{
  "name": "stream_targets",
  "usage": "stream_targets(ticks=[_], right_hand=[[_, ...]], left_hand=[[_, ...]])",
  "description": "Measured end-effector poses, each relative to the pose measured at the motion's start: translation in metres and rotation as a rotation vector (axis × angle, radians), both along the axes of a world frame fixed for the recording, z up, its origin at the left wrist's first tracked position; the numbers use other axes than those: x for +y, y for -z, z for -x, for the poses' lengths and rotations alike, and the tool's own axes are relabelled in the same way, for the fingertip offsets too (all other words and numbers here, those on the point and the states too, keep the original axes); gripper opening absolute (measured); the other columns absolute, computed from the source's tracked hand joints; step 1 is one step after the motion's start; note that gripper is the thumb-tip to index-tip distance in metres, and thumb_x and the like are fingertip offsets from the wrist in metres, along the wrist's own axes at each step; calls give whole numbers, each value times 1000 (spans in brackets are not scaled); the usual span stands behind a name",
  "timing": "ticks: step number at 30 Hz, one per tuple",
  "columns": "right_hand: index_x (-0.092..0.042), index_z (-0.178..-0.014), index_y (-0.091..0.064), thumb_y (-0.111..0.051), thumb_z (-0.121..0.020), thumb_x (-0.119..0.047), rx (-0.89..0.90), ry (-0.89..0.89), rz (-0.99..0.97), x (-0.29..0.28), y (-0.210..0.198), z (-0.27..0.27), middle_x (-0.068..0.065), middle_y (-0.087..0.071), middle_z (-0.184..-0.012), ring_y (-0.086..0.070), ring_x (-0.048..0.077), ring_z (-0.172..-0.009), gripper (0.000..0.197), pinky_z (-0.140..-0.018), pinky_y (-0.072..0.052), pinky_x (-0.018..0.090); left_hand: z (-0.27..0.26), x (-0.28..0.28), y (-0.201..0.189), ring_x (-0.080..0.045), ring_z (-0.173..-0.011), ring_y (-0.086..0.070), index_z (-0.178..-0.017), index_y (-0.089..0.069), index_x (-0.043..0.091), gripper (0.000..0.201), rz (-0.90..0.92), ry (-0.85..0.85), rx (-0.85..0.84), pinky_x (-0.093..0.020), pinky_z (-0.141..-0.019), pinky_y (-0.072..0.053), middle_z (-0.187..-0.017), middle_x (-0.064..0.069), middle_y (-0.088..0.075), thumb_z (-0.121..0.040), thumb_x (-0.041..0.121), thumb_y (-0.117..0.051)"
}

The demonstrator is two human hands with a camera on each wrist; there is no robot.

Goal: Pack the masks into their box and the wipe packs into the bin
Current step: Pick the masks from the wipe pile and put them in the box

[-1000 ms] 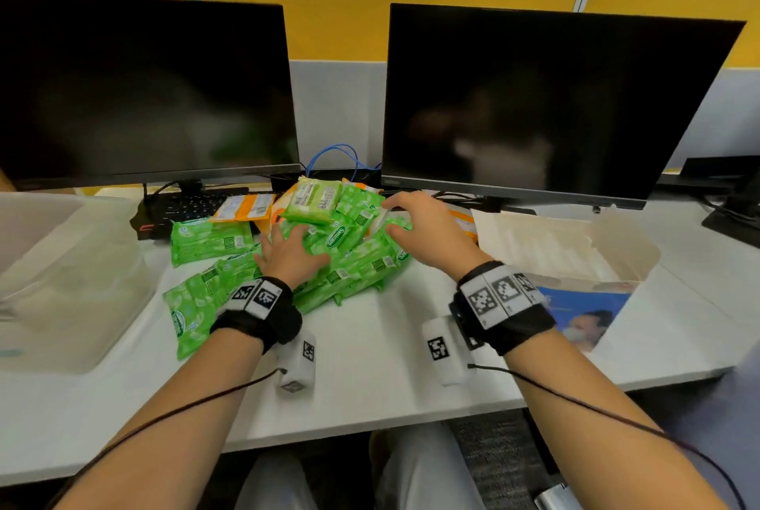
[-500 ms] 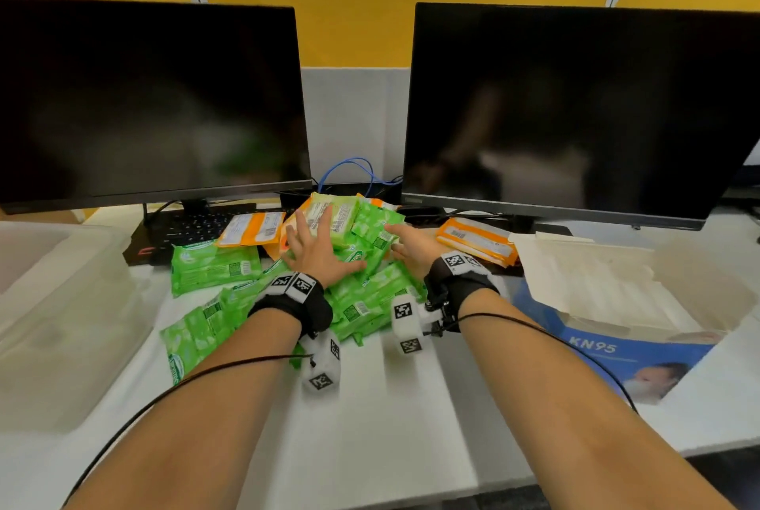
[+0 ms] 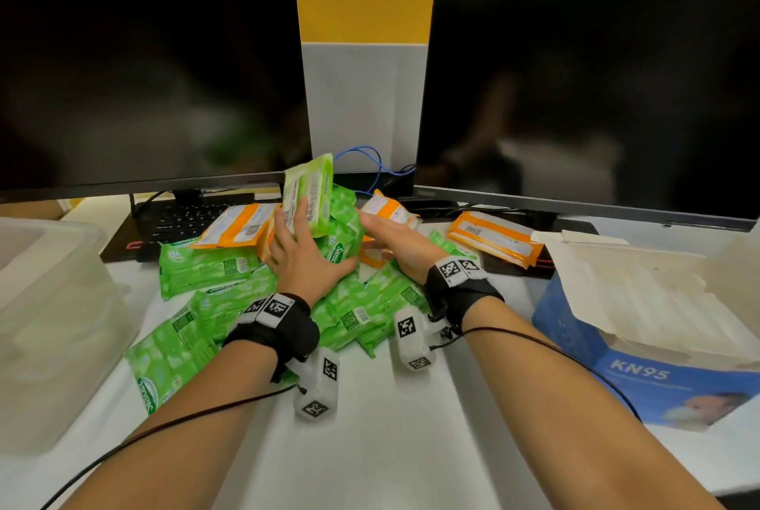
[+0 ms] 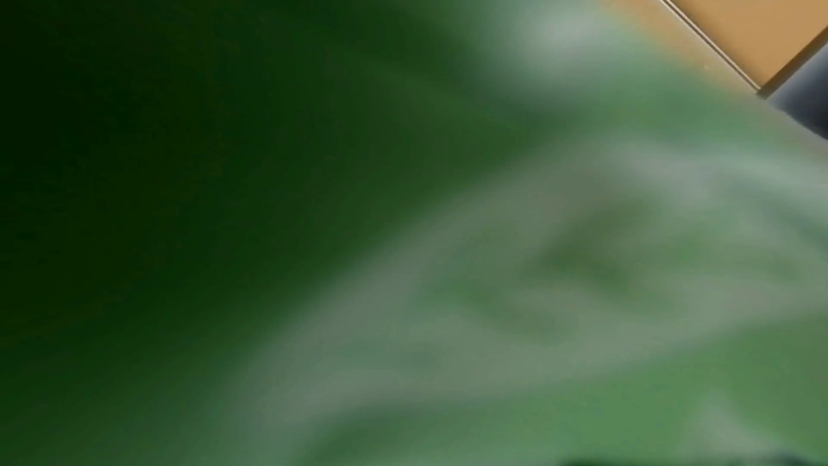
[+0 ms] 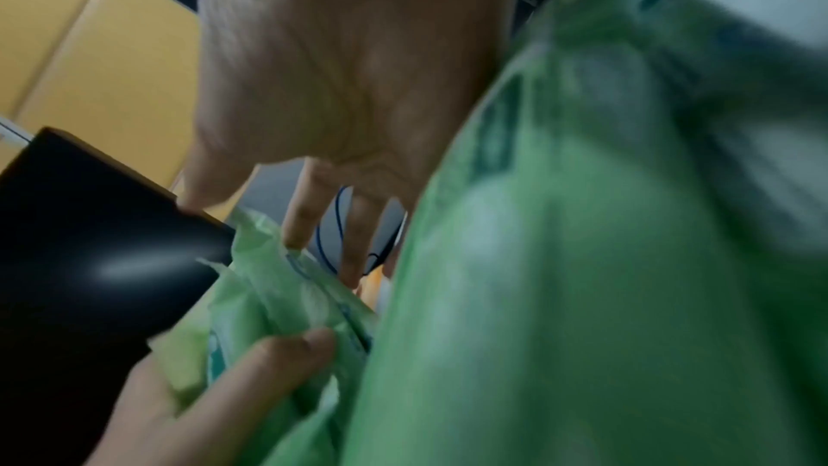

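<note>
Hands squeezing heap of green wipe packs (image 3: 205,267) on desk (image 3: 390,448): my left hand (image 3: 306,258) pressing flat, fingers spread; right hand (image 3: 395,242) pressing opposite side, fingers straight. Off left, bin (image 3: 61,304); off right, mask box (image 3: 617,378).

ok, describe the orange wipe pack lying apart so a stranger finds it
Start at the right monitor. Below its bottom edge, between the green pile and the mask box, lies the orange wipe pack. It is the rightmost orange pack, the only one beyond the right hand.
</note>
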State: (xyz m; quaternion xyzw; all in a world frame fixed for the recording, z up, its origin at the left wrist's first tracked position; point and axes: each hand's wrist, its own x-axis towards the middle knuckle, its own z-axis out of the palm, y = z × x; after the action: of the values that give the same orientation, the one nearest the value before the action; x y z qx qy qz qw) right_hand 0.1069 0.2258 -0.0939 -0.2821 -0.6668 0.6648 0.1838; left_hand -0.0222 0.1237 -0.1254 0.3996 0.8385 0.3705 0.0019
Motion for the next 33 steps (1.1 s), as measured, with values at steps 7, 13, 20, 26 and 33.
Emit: stream_targets(ticks=[7, 13, 20, 26, 33], right_hand=[[-25, -113, -66, -57, -93, -32, 227, 523, -17, 14, 29, -5, 3, -66, -107, -61, 10, -88, 23, -76, -49, 26], [-25, -149, -25, -71, -68, -28, 215, 599, 326, 45, 43, 11, 11, -43, -145, -47, 33, -129, 93, -106, -38, 55], [-13, -92, -58, -53, -94, -34, 226, 568, 465, 49, 18, 3, 2, -69, -79, -61, 23, -84, 22, -90, -52, 40], [-9, -122, -62, -65, -89, -26, 282, 391, 562, 40, 14, 0, 13, -69, -114, -66, 25, -105, 37, -95, -51, 44], [-1, -124, -57, -49, -93, -1, 238, 258, 345, 24, 20, 3, 15, -67, -115, -63, 33, -108, 32, -85, -51, 34]], left_hand=[[3, 2, 6, -43, -134, -26, -146, -14, 40, 96, 25, -10, 1, -55, -110, -27, -149, -17, -19, -70, 53, -71], [3, 0, 7, -40, -133, -27, -146, -19, 39, 90, -38, -14, -44, -54, -110, -28, -146, -17, -21, -74, 46, -72], [5, -4, 6, -33, -132, -31, -146, -25, 32, 83, -308, -28, -181, -45, -108, -32, -142, -17, -27, -78, 28, -73], [3, -9, 0, -24, -126, -38, -148, -23, 12, 73, -567, -155, -306, -14, -90, -26, -142, -15, -35, -88, 21, -64], [4, -11, 2, -24, -131, -38, -149, -22, 14, 70, -611, -137, -342, -22, -97, -31, -146, -12, -33, -91, 25, -61]])
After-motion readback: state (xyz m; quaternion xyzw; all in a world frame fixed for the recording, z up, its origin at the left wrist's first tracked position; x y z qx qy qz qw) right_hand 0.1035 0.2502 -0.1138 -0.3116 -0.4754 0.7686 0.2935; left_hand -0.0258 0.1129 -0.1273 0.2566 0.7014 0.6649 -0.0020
